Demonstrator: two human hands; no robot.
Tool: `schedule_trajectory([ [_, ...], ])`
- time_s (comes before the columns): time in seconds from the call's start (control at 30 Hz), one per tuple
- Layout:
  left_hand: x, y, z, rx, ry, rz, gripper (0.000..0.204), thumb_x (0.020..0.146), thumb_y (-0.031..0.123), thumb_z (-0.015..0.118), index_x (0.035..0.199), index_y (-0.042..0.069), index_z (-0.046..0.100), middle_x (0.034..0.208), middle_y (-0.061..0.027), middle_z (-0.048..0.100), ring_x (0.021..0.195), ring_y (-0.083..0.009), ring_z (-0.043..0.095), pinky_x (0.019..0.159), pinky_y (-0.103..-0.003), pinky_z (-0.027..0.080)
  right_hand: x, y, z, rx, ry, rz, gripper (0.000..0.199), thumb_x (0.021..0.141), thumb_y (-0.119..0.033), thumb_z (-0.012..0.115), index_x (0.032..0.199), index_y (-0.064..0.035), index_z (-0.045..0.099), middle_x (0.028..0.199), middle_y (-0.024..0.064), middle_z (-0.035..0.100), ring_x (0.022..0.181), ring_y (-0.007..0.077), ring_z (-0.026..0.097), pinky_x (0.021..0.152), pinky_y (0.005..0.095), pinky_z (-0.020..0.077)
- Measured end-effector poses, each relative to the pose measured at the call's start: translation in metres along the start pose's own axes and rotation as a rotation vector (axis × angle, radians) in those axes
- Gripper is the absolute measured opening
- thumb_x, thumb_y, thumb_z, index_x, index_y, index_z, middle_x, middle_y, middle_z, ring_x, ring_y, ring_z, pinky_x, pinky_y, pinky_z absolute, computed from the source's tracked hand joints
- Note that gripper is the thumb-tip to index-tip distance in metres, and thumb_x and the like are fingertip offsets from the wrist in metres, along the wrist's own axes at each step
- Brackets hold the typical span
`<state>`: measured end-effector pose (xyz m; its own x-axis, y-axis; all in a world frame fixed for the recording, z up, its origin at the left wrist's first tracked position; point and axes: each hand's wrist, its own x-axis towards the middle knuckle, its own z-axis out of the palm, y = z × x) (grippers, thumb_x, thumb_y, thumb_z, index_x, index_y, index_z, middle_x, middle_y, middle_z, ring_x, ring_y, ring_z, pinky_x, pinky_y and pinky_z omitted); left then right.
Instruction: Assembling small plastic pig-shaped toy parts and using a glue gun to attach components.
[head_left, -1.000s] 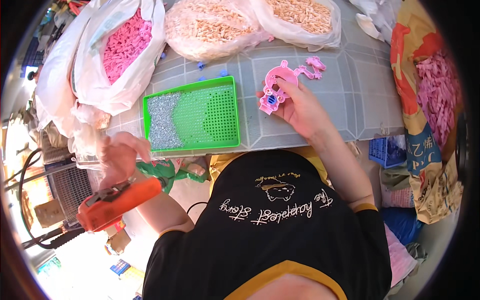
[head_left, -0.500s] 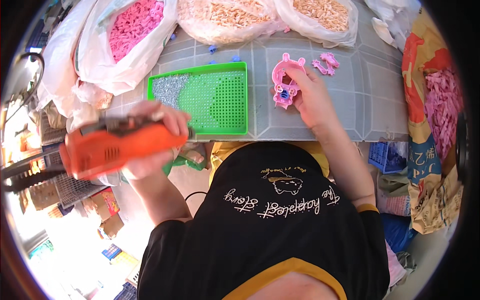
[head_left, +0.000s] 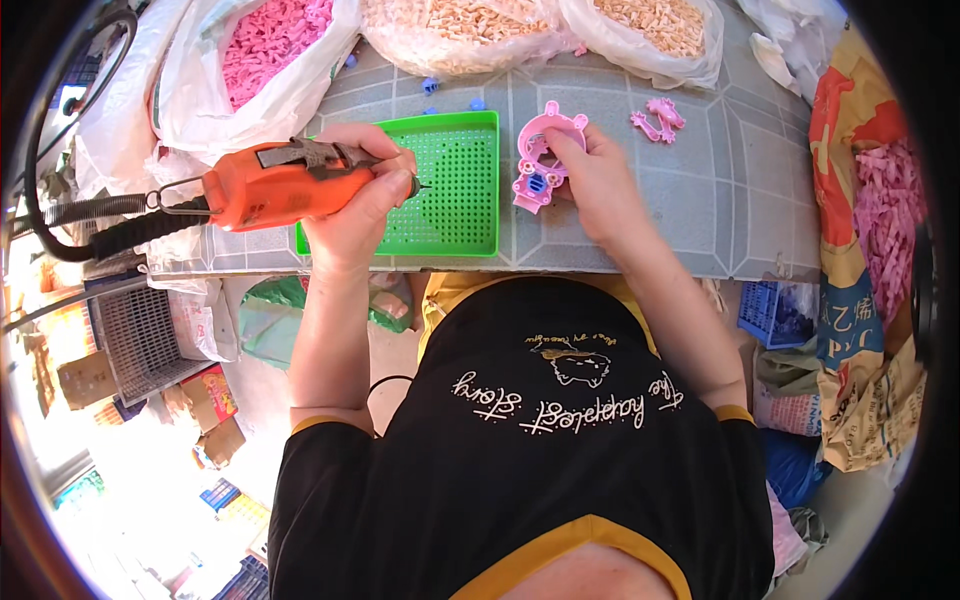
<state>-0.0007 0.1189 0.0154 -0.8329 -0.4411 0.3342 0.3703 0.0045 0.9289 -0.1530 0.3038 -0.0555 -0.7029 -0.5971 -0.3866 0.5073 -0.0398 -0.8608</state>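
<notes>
My left hand is wrapped round an orange electric screwdriver, held level over the green perforated tray. Its thin dark bit points right; whether a screw sits on the tip is too small to tell. My right hand grips a pink plastic toy part with a ring shape, small round ears and a narrow lower end. Set in that lower end is a blue piece. Bit and pink part are apart, with the tray's right rim between them. The tray's left portion is hidden behind the screwdriver and hand.
Small pink pieces lie on the grey table right of my right hand. Open bags of pink parts and beige parts line the far side. A black coiled cable trails left. A sack stands at right.
The screwdriver in my left hand has come up and right, its bit now over the tray. My right hand has shifted the pink toy part slightly left.
</notes>
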Motion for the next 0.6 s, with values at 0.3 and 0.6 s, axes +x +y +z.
schedule_trajectory([
  [0.3, -0.001, -0.0042, -0.0038, -0.009, -0.02, -0.018, 0.022, 0.079, -0.001, 0.057, 0.1, 0.001, 0.054, 0.062, -0.0043, 0.048, 0.057, -0.0163, 0.047, 0.065, -0.036, 0.041, 0.0041, 0.0058, 0.0067, -0.125, 0.011, -0.057, 0.019, 0.097, -0.014, 0.061, 0.11, -0.0011, 0.067, 0.096, 0.0058, 0.071, 0.081, 0.0116, 0.067, 0.069, 0.0268, 0.0533],
  [0.6, -0.0047, -0.0085, -0.0033, -0.057, -0.006, 0.073, 0.024, 0.078, -0.008, 0.064, 0.1, -0.001, 0.057, 0.069, -0.0067, 0.056, 0.062, -0.0161, 0.053, 0.068, -0.034, 0.05, 0.0066, 0.0052, 0.0057, -0.206, 0.012, -0.059, 0.018, 0.095, -0.013, 0.061, 0.106, -0.0011, 0.068, 0.091, 0.0051, 0.071, 0.075, 0.0104, 0.065, 0.063, 0.0265, 0.0518],
])
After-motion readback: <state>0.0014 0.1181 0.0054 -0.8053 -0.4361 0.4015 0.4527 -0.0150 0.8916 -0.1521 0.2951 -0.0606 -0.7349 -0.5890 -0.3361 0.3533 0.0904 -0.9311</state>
